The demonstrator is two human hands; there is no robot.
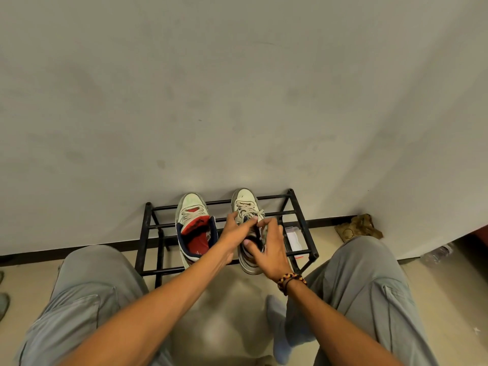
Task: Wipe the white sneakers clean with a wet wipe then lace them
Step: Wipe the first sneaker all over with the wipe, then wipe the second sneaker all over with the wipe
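Note:
Two white sneakers stand side by side on a low black metal rack [303,228] against the wall. The left sneaker [190,207] has a red tongue, red insole and navy collar, and nothing touches it. The right sneaker [244,200] is laced at the front. My left hand [235,231] reaches onto its lacing, fingertips pinching the lace near the tongue. My right hand [272,247], with a braided bracelet at the wrist, grips the same lace at the collar, thumb over the shoe's opening. The heel of that sneaker pokes out below my right hand.
A pack of wet wipes [294,240] lies on the floor under the rack's right end. A crumpled brown object [359,228] sits by the wall to the right. My knees in grey trousers frame the rack, and a foot in a blue sock [284,328] rests on the floor.

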